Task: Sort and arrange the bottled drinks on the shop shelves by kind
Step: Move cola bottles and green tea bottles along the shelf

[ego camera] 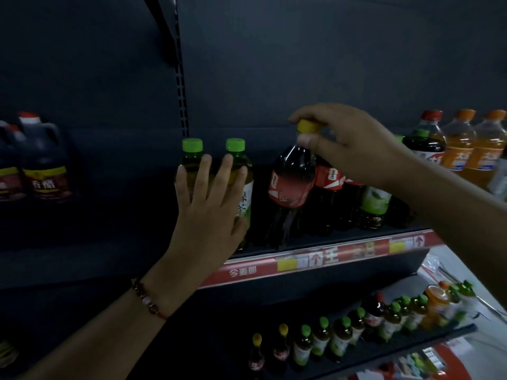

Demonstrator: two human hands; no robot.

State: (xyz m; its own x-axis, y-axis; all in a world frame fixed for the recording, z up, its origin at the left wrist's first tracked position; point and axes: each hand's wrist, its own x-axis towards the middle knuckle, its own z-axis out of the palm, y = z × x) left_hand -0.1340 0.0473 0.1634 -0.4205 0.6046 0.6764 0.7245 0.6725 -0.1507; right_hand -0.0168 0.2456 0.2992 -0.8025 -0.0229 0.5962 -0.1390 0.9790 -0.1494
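left hand (208,204) flat against green-cap bottles (192,157) | right hand (348,144) pinching cola bottle (290,185) cap

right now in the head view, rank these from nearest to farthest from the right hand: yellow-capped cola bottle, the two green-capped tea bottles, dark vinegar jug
1. Yellow-capped cola bottle: the right hand pinches its cap.
2. Two green-capped tea bottles: to its left, under the left hand.
3. Dark vinegar jug: far left, next shelf bay.

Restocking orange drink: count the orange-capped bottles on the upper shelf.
2: both clear plastic orange-capped bottles stand at the shelf's far right, one beside the red-capped dark bottle, the other at the frame edge. More may be hidden beyond it.
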